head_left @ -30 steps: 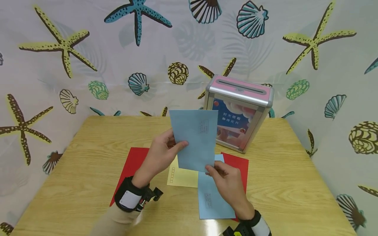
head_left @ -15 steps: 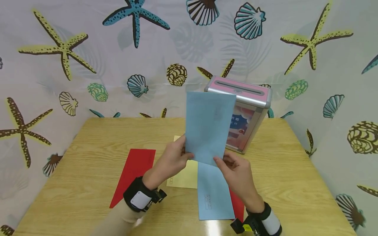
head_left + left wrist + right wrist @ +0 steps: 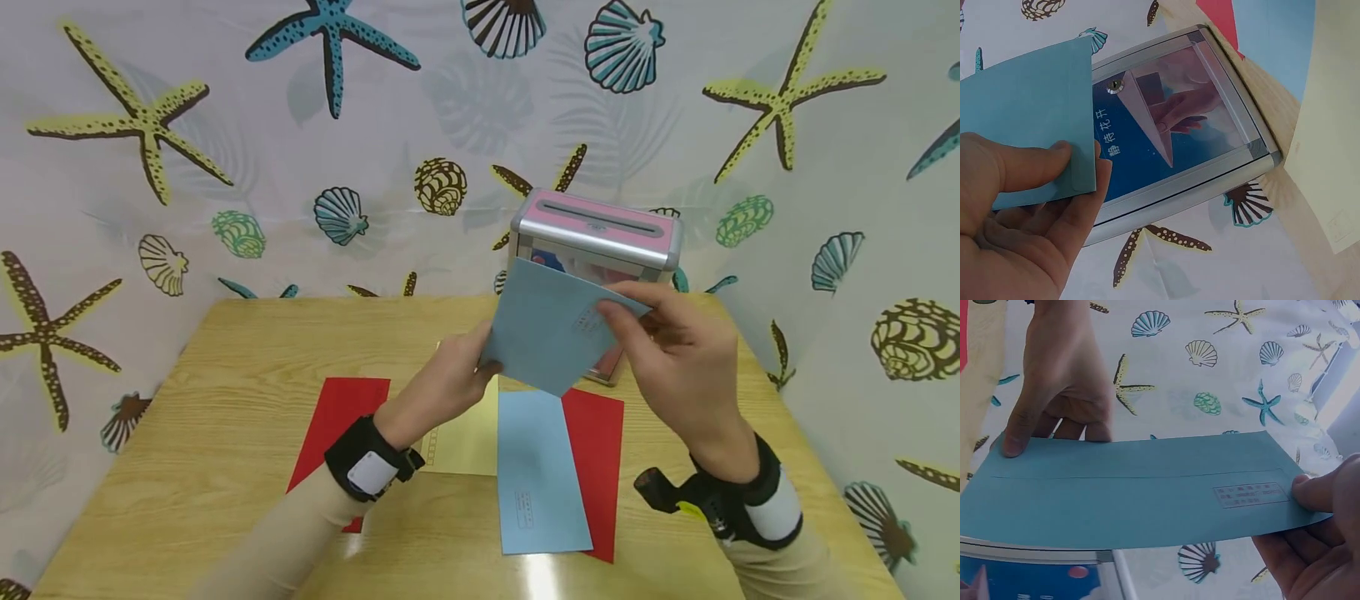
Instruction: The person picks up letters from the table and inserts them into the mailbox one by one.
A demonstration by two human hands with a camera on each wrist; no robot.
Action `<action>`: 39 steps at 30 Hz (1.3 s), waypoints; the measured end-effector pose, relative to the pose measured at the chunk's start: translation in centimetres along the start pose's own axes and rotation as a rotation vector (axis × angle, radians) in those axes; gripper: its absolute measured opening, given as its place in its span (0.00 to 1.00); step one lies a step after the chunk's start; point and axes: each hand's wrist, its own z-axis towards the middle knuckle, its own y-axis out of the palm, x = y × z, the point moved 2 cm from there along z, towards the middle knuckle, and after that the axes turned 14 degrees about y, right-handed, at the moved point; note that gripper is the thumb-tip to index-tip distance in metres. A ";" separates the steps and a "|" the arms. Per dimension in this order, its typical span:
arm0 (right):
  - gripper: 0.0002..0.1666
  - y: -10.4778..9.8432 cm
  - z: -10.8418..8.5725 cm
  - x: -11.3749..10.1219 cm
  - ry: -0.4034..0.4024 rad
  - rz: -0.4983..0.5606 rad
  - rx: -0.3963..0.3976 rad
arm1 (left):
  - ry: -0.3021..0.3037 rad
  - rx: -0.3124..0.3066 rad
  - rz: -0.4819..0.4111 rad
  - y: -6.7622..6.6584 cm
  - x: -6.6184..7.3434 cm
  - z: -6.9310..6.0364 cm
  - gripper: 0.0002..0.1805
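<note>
L hand (image 3: 447,379) is pinching blue env. (image 3: 553,329) at 8 o'clock, R hand (image 3: 687,358) at 3, fingers clamped; it's hanging before pink-topped box (image 3: 598,239) (1 o'clock). Person's prob. orienting it; next move's likely calling for level grips.

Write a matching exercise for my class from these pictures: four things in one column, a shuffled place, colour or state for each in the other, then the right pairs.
Things
1. Slotted box
2. Raised blue envelope
3. Yellow envelope
4. Flat blue envelope

Places, colours, states
A. Lying partly over a red envelope
B. Gripped by the left hand and the right hand
C. Pink on top, with silver edges
D. On the table, left of item 4 in the head view

Pairs: 1-C, 2-B, 3-D, 4-A
</note>
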 end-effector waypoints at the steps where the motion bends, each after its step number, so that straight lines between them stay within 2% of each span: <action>1: 0.18 -0.2 0.4 -0.5 -0.013 -0.004 0.004 | -0.002 0.004 0.000 -0.2 0.1 0.3 0.38; 4: 0.17 -0.7 1.7 -1.9 -0.052 0.011 0.003 | 0.020 0.032 -0.013 -0.9 0.4 1.4 0.40; 9: 0.18 -1.6 4.0 -3.5 -0.069 -0.025 0.025 | 0.137 0.106 -0.001 -2.5 1.4 4.1 0.36; 16: 0.10 -3.0 7.0 -4.4 -0.147 -0.101 0.109 | 0.306 0.200 0.189 -5.7 3.5 8.7 0.25; 18: 0.09 -3.3 7.6 -4.6 -0.160 -0.102 0.125 | 0.330 0.224 0.230 -6.4 4.1 9.9 0.22; 23: 0.09 -4.2 8.7 -5.0 -0.192 -0.161 0.170 | 0.355 0.275 0.249 -7.7 5.5 12.2 0.19; 28: 0.09 -4.7 9.6 -4.8 -0.211 -0.167 0.187 | 0.368 0.301 0.238 -8.1 6.2 13.5 0.17; 30: 0.09 -4.6 9.8 -4.6 -0.210 -0.151 0.180 | 0.369 0.317 0.233 -8.1 6.2 14.0 0.17; 36: 0.07 -4.1 10.4 -3.8 -0.186 -0.110 0.131 | 0.325 0.349 0.198 -7.7 5.7 15.0 0.15; 39: 0.07 -3.9 10.6 -3.0 -0.189 -0.134 0.120 | 0.323 0.358 0.171 -7.5 5.5 15.3 0.15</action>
